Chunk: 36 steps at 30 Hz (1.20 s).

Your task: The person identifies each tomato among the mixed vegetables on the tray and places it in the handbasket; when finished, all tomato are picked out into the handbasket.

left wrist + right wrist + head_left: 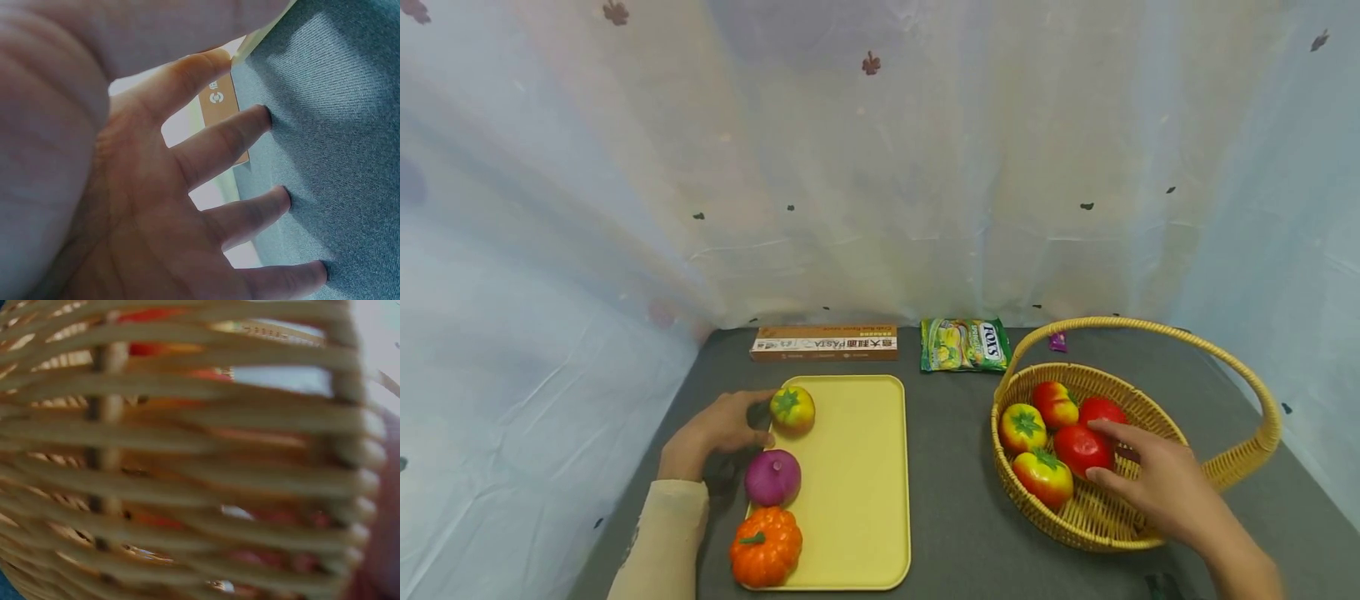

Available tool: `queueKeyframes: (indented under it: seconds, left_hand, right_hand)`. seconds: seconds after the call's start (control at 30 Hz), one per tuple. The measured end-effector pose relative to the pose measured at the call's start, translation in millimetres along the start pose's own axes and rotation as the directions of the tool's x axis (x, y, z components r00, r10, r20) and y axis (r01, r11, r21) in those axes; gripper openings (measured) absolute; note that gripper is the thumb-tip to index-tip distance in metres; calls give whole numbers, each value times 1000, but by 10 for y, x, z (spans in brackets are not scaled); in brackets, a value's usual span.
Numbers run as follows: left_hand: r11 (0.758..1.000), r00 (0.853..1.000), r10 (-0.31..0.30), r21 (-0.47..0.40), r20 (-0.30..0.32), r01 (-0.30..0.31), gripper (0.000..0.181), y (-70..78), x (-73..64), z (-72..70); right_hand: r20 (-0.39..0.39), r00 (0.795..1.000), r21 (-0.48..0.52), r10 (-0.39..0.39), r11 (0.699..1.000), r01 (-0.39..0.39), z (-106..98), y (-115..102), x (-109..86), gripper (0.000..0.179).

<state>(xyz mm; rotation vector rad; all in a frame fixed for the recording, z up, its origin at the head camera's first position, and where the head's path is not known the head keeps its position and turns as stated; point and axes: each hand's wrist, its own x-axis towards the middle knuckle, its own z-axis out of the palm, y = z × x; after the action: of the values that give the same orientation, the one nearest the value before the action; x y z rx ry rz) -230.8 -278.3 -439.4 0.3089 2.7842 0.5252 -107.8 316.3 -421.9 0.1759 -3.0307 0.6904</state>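
Note:
In the head view my left hand (722,429) is beside a yellow-red toy tomato (793,408) on the left edge of a yellow tray (857,483). Its index finger and thumb are at the tomato's left side. The left wrist view shows the fingers straight and spread, fingertips down at the grey cloth (350,156). Inside a wicker basket (1097,546), my right hand (1165,483) pinches a red tomato (1081,452) between thumb and index finger. Basket weave blurs and covers most of the right wrist view.
A purple onion (772,477) and an orange pumpkin (766,547) lie along the tray's left side. Behind stand a pasta box (824,343) and a green candy bag (964,345). The basket's tall handle (1150,325) arches over several other tomatoes (1042,479).

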Motion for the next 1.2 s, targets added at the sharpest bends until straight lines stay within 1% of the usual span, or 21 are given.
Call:
queueKeyframes:
  seconds: [0.13,0.2,0.27,0.4,0.47,0.5,0.57,0.67,0.73,0.8,0.87,0.93,1.0,1.1,1.2]
  left_hand:
    - [1000,1000,-3,-3,0,3,87,13,-8,-8]
    - [1000,1000,-4,-6,1,4,87,22,-13,-11]
    - [1000,1000,-2,-7,3,2,87,26,-18,-15]
    - [1000,1000,-7,-4,3,7,87,18,-29,-27]
    - [1000,1000,-7,0,0,7,87,11,-31,-32]
    - [1000,1000,-3,3,-1,3,87,5,-30,-31]
    - [1000,1000,-1,0,-3,1,87,-6,-25,-25]
    - [1000,1000,5,-1,-2,-5,87,-11,-16,-10]
    - [1000,1000,4,-6,-3,-4,86,-12,-7,0]
    - [1000,1000,6,-5,-6,-6,86,-16,6,12]
    - [1000,1000,12,-2,-9,-12,87,-21,19,21]
    - [1000,1000,13,-2,-10,-13,87,-27,27,26]
    - [1000,1000,10,-1,-8,-10,87,-29,31,29]
    - [1000,1000,10,-4,-6,-10,87,-28,26,24]
    - [1000,1000,3,-8,-2,-3,87,-29,23,21]
  right_hand:
    - [-20,1000,-64,-16,998,15,25,-27,19,76]
    - [-42,999,-57,-29,998,27,24,-62,15,75]
    - [-58,998,-45,-32,999,30,14,-141,11,77]
    - [-146,985,38,-89,995,95,22,-418,50,69]
    - [-188,973,125,-134,979,159,63,-589,100,62]
    - [-202,966,176,-162,964,198,94,-674,131,59]
    - [-211,954,283,-215,920,270,169,-844,206,57]
    - [-187,938,427,-291,836,344,289,-1110,339,59]
    - [-175,922,499,-344,776,385,372,-1282,436,62]
    - [-151,910,579,-386,712,398,452,-1446,529,64]
    - [-143,894,650,-425,641,409,527,-1604,615,66]
    - [-125,884,708,-450,584,397,600,-1740,692,67]
    - [-117,878,737,-464,552,390,673,-1861,768,67]
    - [-106,874,766,-474,522,376,779,-2010,886,66]
    - [-109,865,791,-490,484,374,894,-2141,1014,67]
